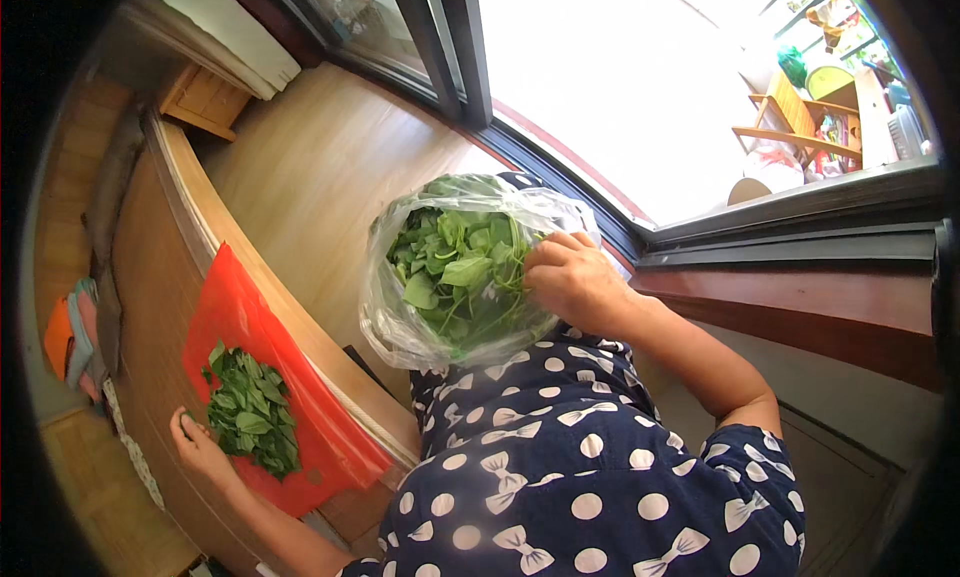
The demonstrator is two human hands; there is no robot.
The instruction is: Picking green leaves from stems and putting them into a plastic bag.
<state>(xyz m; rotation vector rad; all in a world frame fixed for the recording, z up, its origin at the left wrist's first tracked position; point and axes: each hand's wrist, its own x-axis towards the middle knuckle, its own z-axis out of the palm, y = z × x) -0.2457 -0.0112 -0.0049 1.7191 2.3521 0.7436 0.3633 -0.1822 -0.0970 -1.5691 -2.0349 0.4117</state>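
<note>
A clear plastic bag [390, 329] full of leafy green stems [465, 262] rests on my lap, its mouth spread wide. At the bag's right side, my right hand [570, 281] has its fingers curled on the stems, with the fingertips partly hidden. To the left, a pile of loose green leaves [253, 416] lies on a red plastic sheet or bag [330, 434]. My left hand [196, 446] hovers at the pile's left edge, fingers bent. A bit of green shows by its thumb; whether it is held is unclear.
The red plastic lies on a brown mat-like surface [150, 277] with a raised wooden edge [247, 224]. Dark sliding-door frames [457, 52] stand ahead. A wooden chair [802, 127] is outside at right; colourful cloths [79, 337] lie far left.
</note>
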